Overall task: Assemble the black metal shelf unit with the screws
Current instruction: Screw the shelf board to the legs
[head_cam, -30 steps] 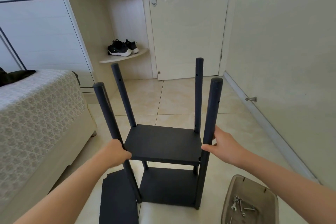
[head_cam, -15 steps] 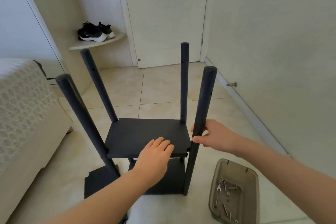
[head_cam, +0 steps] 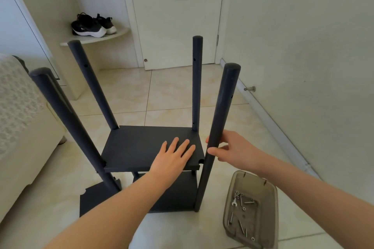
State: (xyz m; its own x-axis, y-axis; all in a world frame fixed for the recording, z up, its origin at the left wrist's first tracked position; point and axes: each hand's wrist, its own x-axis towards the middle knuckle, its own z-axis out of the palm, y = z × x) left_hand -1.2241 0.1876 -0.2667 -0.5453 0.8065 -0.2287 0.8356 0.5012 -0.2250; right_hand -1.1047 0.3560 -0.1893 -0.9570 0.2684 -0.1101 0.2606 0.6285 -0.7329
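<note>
The black shelf unit stands on the tiled floor with four upright poles and two boards fitted. My left hand (head_cam: pixel 174 156) lies flat with straight fingers on the upper board (head_cam: pixel 137 145), near its front right corner. My right hand (head_cam: pixel 230 150) grips the near right pole (head_cam: pixel 220 123) at board height, thumb in front and fingers behind. That corner of the board shows a notch with a small gap to the pole. A loose black board (head_cam: pixel 95 200) lies on the floor under the near left pole (head_cam: pixel 66 115). Several screws (head_cam: pixel 241 214) and a small wrench lie in a smoky plastic tray (head_cam: pixel 269 216).
A bed with a patterned cover (head_cam: pixel 18 119) runs along the left. A wall with a door stop (head_cam: pixel 250 88) runs close on the right. A closed door (head_cam: pixel 176 16) is behind the unit, and black shoes (head_cam: pixel 91 26) sit on a corner shelf.
My left hand let go of the near left pole and moved right onto the upper board, where it now lies flat. My right hand stays on the near right pole. The view tilted down.
</note>
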